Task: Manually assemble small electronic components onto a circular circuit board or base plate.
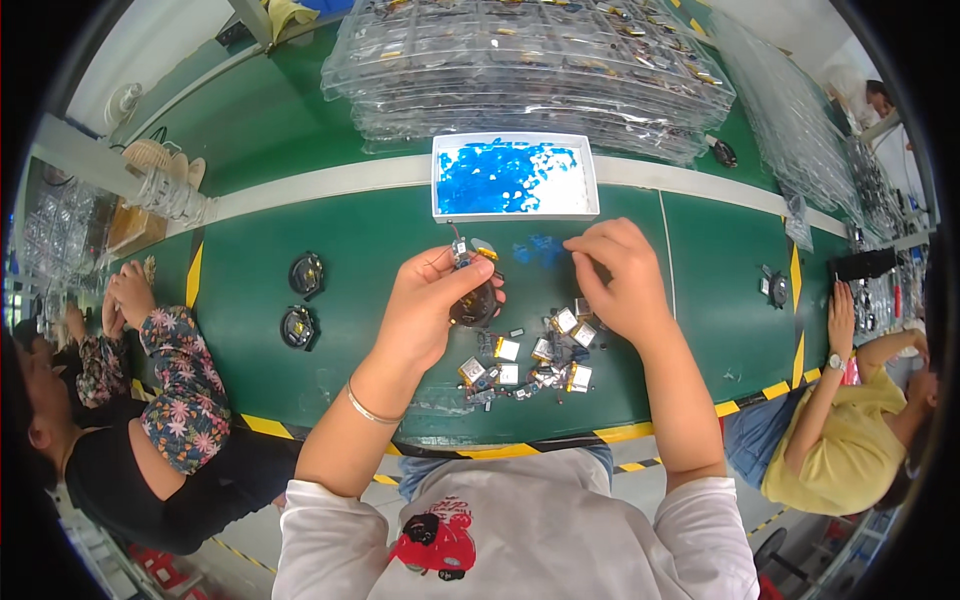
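Note:
My left hand [418, 305] is closed around a round black watch case [474, 308]. A small circuit board [460, 252] with a thin wire and a silver battery [484, 248] stick up from it, near the thumb. My right hand [625, 280] is over the green table to the right, thumb and forefinger curled together. Whatever its fingertips hold, if anything, is too small to make out. Just left of those fingertips lies a small patch of blue pieces [538, 248]. Below both hands, several silver batteries [508, 350] with small circuit boards are heaped loosely.
A white box [436, 190] holding many blue pieces stands beyond my hands. Stacked transparent trays [530, 90] full of parts rise behind it. Two black watch cases [297, 327] lie at left, another case [778, 290] at right. Co-workers sit on both sides; striped tape [630, 433] edges the table.

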A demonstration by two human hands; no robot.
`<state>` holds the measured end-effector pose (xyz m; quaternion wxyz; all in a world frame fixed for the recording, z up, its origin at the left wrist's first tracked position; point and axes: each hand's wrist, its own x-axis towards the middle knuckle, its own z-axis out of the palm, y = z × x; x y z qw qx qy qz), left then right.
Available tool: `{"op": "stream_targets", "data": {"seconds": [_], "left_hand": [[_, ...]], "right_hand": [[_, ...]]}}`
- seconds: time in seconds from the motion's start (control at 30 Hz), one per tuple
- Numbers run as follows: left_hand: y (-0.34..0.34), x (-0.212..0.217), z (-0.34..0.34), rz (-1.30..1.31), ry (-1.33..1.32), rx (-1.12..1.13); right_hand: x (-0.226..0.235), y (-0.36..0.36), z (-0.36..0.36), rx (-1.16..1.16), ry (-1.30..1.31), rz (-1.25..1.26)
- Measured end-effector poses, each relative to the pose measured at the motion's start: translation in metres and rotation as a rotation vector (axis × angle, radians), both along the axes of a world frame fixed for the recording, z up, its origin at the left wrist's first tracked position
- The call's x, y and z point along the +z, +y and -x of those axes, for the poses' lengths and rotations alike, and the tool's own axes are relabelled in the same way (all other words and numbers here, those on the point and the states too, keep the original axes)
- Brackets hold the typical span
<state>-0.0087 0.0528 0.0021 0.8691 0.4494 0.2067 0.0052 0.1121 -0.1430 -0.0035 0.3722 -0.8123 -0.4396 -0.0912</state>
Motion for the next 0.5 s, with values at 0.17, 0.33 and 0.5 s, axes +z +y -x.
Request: {"op": "stream_targets", "data": {"seconds": [0.17,0.33,0.5], "left_hand": [[-0.008,-0.005,-0.002,-0.023,-0.003,-0.025],[-0.015,-0.009,-0.002,-0.026,-0.051,-0.025],[-0.016,0.006,0.000,0.005,-0.015,-0.195]], "right_hand": [[0.008,0.012,0.027,0.030,0.159,-0.183],[0.012,0.024,0.047,0.102,0.121,-0.175],[0.015,0.019,0.048,-0.024,0.307,-0.244]]}}
